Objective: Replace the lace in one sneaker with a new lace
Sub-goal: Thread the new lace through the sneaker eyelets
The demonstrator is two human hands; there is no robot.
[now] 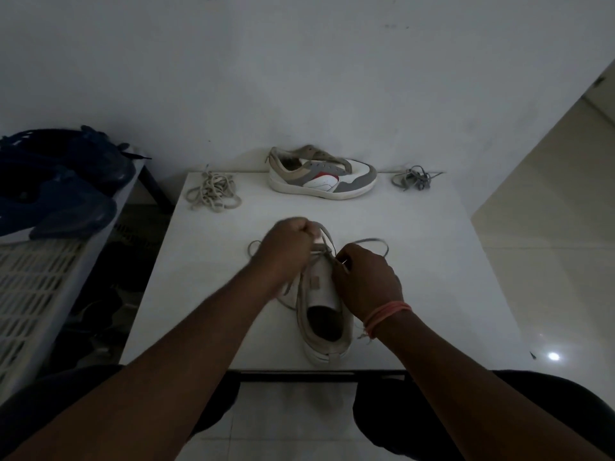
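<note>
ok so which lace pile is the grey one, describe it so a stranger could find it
Start at the white table and look along its far edge by the wall. Just right of the grey-and-white sneaker lying there sits the small tangled grey lace pile. It is darker and smaller than the cream lace bundle at the far left.

Counter (432, 261): near edge, centre, sneaker (327, 322), heel toward the person. Far edge, centre: second sneaker (321, 173) lying sideways. Left of it, coiled lace (213, 192); right of it, bundled lace (414, 178). Left of counter: crate (36, 281) bearing shoes (63, 184).
</note>
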